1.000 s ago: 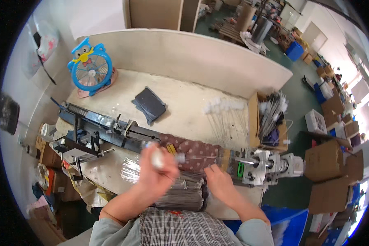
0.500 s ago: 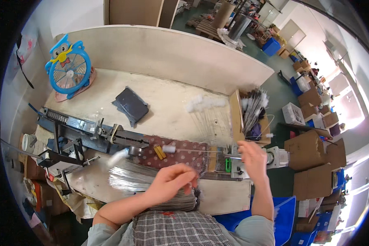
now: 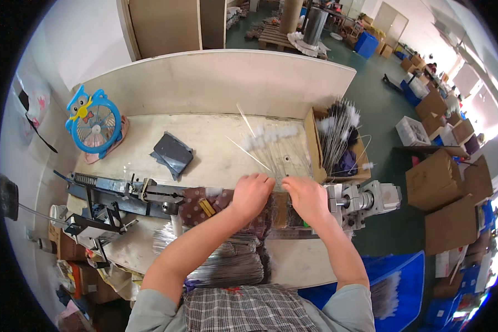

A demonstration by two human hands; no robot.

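Over the middle of the worktop (image 3: pixel 166 124), your left hand (image 3: pixel 253 193) and right hand (image 3: pixel 305 197) are hanging close together, fingers curling inward as if for a fine pinch; whether either is gripping anything I cannot tell, since your knuckles are hiding the fingertips. Just beyond them, white-tufted wires (image 3: pixel 274 135) are lying in a loose row, most stems pointing toward you, presumably so the bare ends are staying reachable. Left of your hands, a polka-dot cloth (image 3: pixel 191 212) is lying under a yellow piece (image 3: pixel 207 207), perhaps as padding. On the near side, a bundle of bare wires (image 3: pixel 227 263) is lying close to your body, probably for easy reach. To the right, a metal spindle unit (image 3: pixel 365 202) is standing beside your right hand. Beyond it, a cardboard box (image 3: pixel 312 144) is holding more wires, its walls likely keeping them upright. Near right, a blue bin (image 3: pixel 415 276) is holding whitish bristly pieces. Far left, a blue fan (image 3: pixel 96 129) is standing.
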